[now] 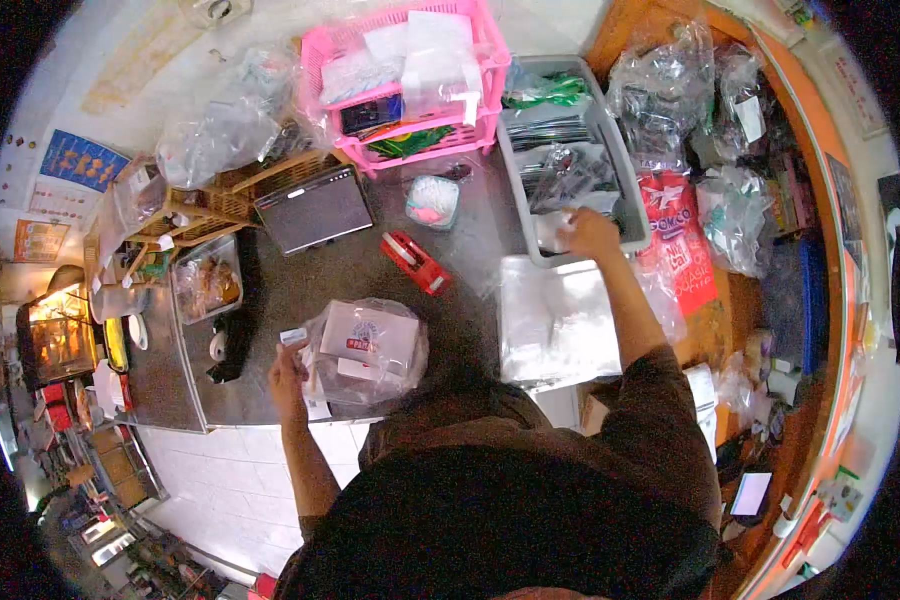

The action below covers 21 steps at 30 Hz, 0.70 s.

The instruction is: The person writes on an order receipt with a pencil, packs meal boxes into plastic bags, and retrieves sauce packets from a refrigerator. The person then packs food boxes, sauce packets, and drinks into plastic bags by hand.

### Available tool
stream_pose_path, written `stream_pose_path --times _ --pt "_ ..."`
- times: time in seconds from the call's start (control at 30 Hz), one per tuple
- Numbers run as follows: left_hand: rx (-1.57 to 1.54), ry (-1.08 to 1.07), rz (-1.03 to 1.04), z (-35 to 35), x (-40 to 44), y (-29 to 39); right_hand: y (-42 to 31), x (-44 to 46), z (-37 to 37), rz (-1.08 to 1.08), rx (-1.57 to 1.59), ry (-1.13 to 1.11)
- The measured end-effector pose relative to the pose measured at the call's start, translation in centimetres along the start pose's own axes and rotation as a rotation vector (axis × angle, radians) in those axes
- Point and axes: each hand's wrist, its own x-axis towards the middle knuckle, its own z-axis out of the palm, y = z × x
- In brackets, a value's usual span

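My left hand (pixel 288 372) is closed, its fingertips at a small white-and-blue packet (pixel 292 337) that it seems to pinch. Just right of that hand lies a clear plastic bag (pixel 410 365) around white printed boxes (pixel 368 332). My right hand (pixel 592 236) reaches over the near end of a grey bin (pixel 634 215), fingers closed at a white packet (pixel 552 232). Part of those fingers is hard to make out. Farther up inside the bin are dark packs (pixel 555 135) and green ties (pixel 560 90). Under my right forearm lies a stack of clear plastic sheets (pixel 560 320).
A red stapler-like tool (pixel 415 263), a small tub (pixel 432 201) and a dark laptop-like device (pixel 315 210) rest on the dark counter. Behind stands a pink basket (pixel 493 60). Plastic bags (pixel 735 215) crowd the right, a clear container (pixel 208 280) the left.
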Motion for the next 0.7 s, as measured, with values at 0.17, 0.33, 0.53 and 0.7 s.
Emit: stream_pose_path --times 0.17,0.33,0.53,0.7 --pt "0.051 -0.065 0.043 1.2 -0.4 1.8 -0.9 0.1 4.5 0.043 -0.2 -0.185" --pt "-0.018 -0.061 0.048 1.4 -1.1 1.2 0.9 -0.5 2.2 0.028 -0.024 0.11" --pt "-0.054 -0.089 0.039 -0.3 0.1 -0.1 6.9 0.7 0.8 -0.021 0.434 0.013" --pt "-0.127 -0.303 -0.08 -2.2 0.4 2.3 -0.3 -0.6 -7.5 0.213 1.161 0.653"
